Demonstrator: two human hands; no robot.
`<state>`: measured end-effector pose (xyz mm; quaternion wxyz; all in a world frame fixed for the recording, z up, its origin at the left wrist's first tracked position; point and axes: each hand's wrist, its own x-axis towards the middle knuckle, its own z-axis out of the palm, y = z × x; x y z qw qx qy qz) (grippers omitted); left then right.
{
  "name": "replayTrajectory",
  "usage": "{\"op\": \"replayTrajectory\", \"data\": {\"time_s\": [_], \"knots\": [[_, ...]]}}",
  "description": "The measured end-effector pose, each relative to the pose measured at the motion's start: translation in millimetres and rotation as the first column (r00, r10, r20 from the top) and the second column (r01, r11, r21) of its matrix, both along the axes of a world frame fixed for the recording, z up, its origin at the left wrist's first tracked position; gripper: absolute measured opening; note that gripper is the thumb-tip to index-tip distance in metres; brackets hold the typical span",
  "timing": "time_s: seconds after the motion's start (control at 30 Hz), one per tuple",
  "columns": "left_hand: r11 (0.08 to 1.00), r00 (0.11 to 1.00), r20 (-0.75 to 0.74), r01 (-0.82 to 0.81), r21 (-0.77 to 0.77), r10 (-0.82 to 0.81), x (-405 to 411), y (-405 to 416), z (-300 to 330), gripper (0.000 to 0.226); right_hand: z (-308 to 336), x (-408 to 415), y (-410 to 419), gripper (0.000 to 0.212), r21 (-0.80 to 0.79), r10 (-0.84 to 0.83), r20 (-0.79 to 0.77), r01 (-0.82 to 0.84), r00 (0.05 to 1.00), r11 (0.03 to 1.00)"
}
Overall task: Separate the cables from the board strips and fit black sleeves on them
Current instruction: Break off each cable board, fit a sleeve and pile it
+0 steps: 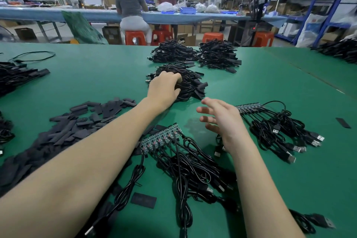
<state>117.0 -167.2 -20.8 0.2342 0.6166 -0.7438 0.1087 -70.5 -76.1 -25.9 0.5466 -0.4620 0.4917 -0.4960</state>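
Sleeve heap (63, 131) left; cable piles (193, 58) beyond hands.

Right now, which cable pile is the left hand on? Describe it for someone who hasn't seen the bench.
On the green table, three black cable piles sit mid-bench. Two lie side by side at the far edge; the finished cable pile is the lone nearer one, just beyond the left hand resting on it.

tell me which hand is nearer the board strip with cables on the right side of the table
Right. The right hand hovers open just left of that board strip; the left hand rests farther away on a cable pile.
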Motion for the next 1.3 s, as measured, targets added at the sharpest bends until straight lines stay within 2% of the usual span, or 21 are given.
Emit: {"op": "replayTrajectory", "data": {"time_s": [0.1,0.17,0.23,0.3,0.37,0.4,0.5,0.63,0.73,0.83,0.93,1.0,1.03,1.1,1.13,1.17,1.2,1.27,1.3], "knots": [[0.996,0.968,-0.24,0.079,0.043,-0.067,4,26,5,0.015,-1,6,2,0.015,-0.053,0.11,-0.285,-0.131,0.952,0.99],[0.972,0.902,-0.426,0.162,0.173,-0.074,8,49,7,0.007,-2,12,4,0.017,-0.057,0.157,-0.449,-0.204,0.879,0.977],[0.917,0.847,-0.529,0.249,0.311,-0.051,14,71,2,0.009,-5,18,5,0.017,-0.029,0.184,-0.521,-0.233,0.833,0.972],[0.856,0.85,-0.526,0.294,0.425,-0.031,21,86,-5,0.011,-8,23,7,0.014,-0.01,0.2,-0.525,-0.24,0.828,0.971],[0.807,0.858,-0.513,0.322,0.494,-0.029,27,95,-11,0.017,-8,24,8,0.01,0.0,0.204,-0.474,-0.232,0.856,0.973],[0.794,0.834,-0.551,0.356,0.493,-0.031,29,99,-13,0.021,-8,22,9,0.009,0.016,0.214,-0.407,-0.228,0.888,0.974],[0.8,0.702,-0.709,0.462,0.382,-0.066,30,105,-15,0.019,-2,14,8,0.016,0.11,0.276,-0.185,-0.259,0.943,0.96],[0.791,0.554,-0.83,0.536,0.296,-0.065,26,107,-17,0.013,1,12,10,0.017,0.139,0.32,-0.061,-0.31,0.945,0.941],[0.775,0.508,-0.858,0.57,0.271,-0.074,25,110,-16,0.026,4,10,11,0.02,0.146,0.361,0.0,-0.358,0.932,0.922],[0.75,0.395,-0.916,0.624,0.217,-0.063,23,111,-13,0.032,6,11,14,0.031,0.184,0.373,0.101,-0.386,0.922,0.904],[0.723,0.322,-0.945,0.665,0.187,-0.052,20,111,-11,0.029,6,9,16,0.014,0.264,0.319,0.279,-0.392,0.906,0.881],[0.743,0.376,-0.926,0.63,0.227,-0.037,21,112,-10,0.022,7,4,15,0.019,0.273,0.262,0.337,-0.36,0.904,0.892],[0.769,0.465,-0.884,0.581,0.267,-0.045,21,113,-9,0.018,10,0,14,0.023,0.255,0.251,0.319,-0.338,0.914,0.906],[0.845,0.706,-0.702,0.428,0.32,-0.092,18,113,-9,0.011,19,-6,13,0.025,0.192,0.253,0.24,-0.301,0.937,0.934],[0.893,0.768,-0.632,0.353,0.28,-0.106,14,114,-10,0.01,25,-7,13,0.024,0.165,0.242,0.169,-0.27,0.955,0.949],[0.926,0.764,-0.635,0.311,0.214,-0.11,8,115,-10,0.009,30,-7,12,0.021,0.144,0.209,0.089,-0.22,0.974,0.965],[0.939,0.689,-0.717,0.307,0.156,-0.106,1,116,-9,0.007,33,-5,11,0.017,0.124,0.156,0.031,-0.158,0.987,0.98],[0.908,0.336,-0.941,0.403,0.115,-0.03,-16,119,-8,0.008,34,1,10,0.011,0.085,0.061,0.023,-0.063,0.998,0.994],[0.882,0.174,-0.984,0.458,0.105,0.027,-25,119,-9,0.009,34,5,12,0.009,0.074,0.043,0.045,-0.047,0.998,0.996]]}}
